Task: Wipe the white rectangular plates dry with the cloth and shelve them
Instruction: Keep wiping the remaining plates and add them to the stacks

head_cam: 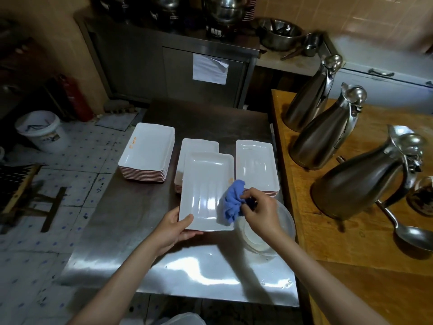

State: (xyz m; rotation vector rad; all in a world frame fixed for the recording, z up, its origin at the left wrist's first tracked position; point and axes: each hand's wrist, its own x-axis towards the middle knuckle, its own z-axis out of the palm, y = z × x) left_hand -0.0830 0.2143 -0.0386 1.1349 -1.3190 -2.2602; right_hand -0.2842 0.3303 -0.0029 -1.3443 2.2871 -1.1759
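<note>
Pointing away lengthwise, plate (206, 184) (left hand (173, 231) gripping)

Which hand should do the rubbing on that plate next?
The right hand: it already pinches the blue cloth against the plate. The left hand grips the plate's near corner, steadying it.

A restaurant's back kitchen: a steel surface (121, 242) carries stacks of white plates (146, 152), three metal jugs (325, 134) stand on a wooden surface (351, 242), big pots (222, 10) crowd a steel cabinet (164, 71), and a bucket (42, 132) sits on the tiled floor (46, 207)
</note>
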